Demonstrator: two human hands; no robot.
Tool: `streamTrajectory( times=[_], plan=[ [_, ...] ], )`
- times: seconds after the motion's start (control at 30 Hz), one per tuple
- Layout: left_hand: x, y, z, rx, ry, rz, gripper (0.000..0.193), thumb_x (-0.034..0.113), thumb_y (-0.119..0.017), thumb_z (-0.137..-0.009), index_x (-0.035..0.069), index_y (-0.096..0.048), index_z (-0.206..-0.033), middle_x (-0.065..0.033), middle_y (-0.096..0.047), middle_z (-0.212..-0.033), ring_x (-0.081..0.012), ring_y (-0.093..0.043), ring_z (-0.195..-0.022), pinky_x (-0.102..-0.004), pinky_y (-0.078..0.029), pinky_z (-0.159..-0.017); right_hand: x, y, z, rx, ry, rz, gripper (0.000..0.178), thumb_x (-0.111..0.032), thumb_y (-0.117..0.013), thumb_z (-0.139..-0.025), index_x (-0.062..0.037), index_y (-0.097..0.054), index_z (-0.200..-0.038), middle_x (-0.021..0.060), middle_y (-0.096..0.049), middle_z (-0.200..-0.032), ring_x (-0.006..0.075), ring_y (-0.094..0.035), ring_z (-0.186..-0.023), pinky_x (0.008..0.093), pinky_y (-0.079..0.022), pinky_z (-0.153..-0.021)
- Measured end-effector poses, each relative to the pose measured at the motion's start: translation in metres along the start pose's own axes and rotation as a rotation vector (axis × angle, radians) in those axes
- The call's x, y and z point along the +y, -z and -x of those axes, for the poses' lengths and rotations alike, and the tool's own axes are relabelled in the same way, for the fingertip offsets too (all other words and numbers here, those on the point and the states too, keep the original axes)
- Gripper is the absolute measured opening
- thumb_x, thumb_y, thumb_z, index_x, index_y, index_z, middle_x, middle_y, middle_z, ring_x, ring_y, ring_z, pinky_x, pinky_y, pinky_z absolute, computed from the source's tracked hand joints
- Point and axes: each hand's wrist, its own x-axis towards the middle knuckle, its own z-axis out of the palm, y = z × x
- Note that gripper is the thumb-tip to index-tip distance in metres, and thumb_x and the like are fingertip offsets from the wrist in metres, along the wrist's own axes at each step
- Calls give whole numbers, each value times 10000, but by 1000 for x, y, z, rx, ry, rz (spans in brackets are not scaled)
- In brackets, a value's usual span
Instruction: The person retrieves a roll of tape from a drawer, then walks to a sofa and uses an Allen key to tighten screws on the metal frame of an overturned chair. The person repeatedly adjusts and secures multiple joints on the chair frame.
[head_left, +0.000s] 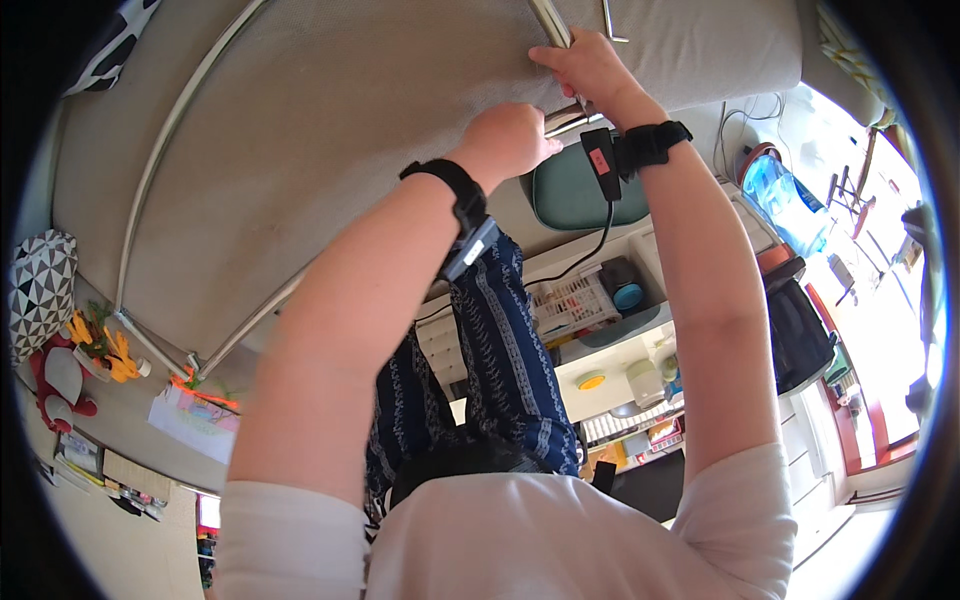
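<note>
A silvery metal tube frame (165,150) rests on a beige cushioned surface (300,130). Its long curved bar bends around the left, and a lower bar runs behind my left forearm. My left hand (505,140) is closed around a metal tube near the cushion's edge, with a short length of tube showing past the fingers. Just above and to the right, my right hand (592,75) grips another tube (550,20) that slants up out of view. Where these tubes meet is partly hidden by my hands. An L-shaped hex key (609,22) lies close by on the cushion.
A green padded seat (575,190) stands below my hands. Patterned cushions (43,290) and orange gloves or toy hands (118,355) are at the left. On the right are a blue water jug (785,205) and a dark bag (800,335). A white basket (575,305) sits lower down.
</note>
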Motion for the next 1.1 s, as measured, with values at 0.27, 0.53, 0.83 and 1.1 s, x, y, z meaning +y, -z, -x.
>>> streamTrajectory(
  times=[0.27, 0.53, 0.83, 1.1],
  plan=[
    [-22, 19, -3, -378, 47, 445, 405, 371, -701, -852, -28, -635, -858, -112, -562, -544, -197, -528, -416, -362, -422, -440, -2, -11, 7, -43, 131, -53, 302, -296, -716, -890, -31, -582, -836, 21, -549, -659, 111, -514, -539, 290, -434, -510],
    [-21, 16, 7, -61, -14, 72, 509, 456, -687, -864, -23, -674, -1038, -218, -708, -900, -397, -683, -905, -482, -526, -819, 0, -4, -7, -113, 129, -171, 325, -384, -666, -933, -63, -617, -904, 20, -636, -797, 88, -564, -662, 258, -436, -592],
    [0, 7, 31, 43, 151, -25, 382, 381, -643, -895, 33, -648, -1051, -207, -708, -987, -387, -680, -958, -486, -531, -832, 40, -2, 63, -65, -70, -397, 533, -500, -610, -953, -26, -644, -1194, 44, -634, -948, 130, -596, -832, 270, -514, -725],
    [-22, 11, 26, 115, 102, -15, 370, 370, -645, -874, 35, -649, -1032, -215, -710, -977, -393, -678, -936, -485, -531, -845, 51, 22, 6, 601, 356, 133, 338, -341, -635, -921, -6, -650, -884, 112, -673, -760, 186, -661, -710, 336, -523, -643]
  ],
)
